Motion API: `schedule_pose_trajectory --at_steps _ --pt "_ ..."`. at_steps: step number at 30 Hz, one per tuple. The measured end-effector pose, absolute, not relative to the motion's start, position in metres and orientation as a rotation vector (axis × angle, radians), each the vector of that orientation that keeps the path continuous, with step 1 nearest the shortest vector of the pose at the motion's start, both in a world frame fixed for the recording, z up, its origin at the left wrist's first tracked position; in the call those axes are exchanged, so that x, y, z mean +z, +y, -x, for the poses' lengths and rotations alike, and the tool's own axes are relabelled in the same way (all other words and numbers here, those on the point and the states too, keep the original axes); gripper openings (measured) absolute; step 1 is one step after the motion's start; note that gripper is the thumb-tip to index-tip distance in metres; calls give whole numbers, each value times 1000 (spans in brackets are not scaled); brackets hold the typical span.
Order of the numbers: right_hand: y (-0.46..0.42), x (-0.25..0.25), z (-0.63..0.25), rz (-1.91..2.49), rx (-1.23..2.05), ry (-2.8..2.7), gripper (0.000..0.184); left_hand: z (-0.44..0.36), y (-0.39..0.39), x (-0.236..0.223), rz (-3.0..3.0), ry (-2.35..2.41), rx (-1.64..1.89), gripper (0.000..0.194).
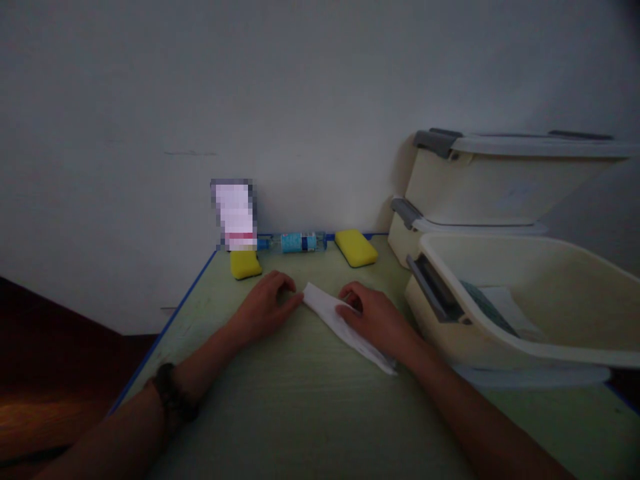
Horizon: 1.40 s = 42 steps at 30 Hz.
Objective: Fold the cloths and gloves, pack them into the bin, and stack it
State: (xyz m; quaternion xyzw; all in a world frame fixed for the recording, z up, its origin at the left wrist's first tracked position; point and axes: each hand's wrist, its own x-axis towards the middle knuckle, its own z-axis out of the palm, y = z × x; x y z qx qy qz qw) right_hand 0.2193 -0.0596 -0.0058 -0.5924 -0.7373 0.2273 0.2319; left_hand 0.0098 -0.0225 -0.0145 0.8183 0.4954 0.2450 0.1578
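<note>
A narrow folded white strip, thin cloth or paper, (333, 317) lies slantwise on the pale green table (280, 413). My right hand (373, 317) is over its middle, with the thumb pressed on the strip and the fingers curled at its far side. At the upper left end of the strip, my left hand (267, 307) rests with the thumb tip touching or very close to it. The left fingers are bent, with a gap between them and the thumb. A dark bracelet (173, 393) circles my left wrist.
Along the wall lie a yellow sponge (245, 263), a plastic bottle with a blue label (299, 243) and another yellow sponge (356, 248). A phone-like pixelated object (235, 213) stands at the left. On the right, an uncovered cream bin (440, 333) holds folded items, before stacked lidded bins (490, 187).
</note>
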Motion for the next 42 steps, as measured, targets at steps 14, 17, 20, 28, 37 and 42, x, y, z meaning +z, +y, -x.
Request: schedule_pose_trajectory --at_steps 14,17,20,28,37,42 --pt "-65 0 -212 1333 341 -2291 10 -12 -29 -9 -2563 1070 793 16" --pt "-66 -3 -212 1370 435 -2347 14 -13 -34 -6 -2667 933 711 19" --pt "-67 -4 -214 1380 478 -2364 14 -15 -35 -7 -2740 933 589 21" --pt "-74 3 -208 1118 642 -2463 9 -11 -29 -8 -2839 1290 463 24" --pt "-72 5 -214 1049 553 -2521 10 -14 -36 -2 -2781 1490 508 28" --pt "-69 5 -215 1185 440 -2411 11 -13 -36 -5 -2839 1526 395 35"
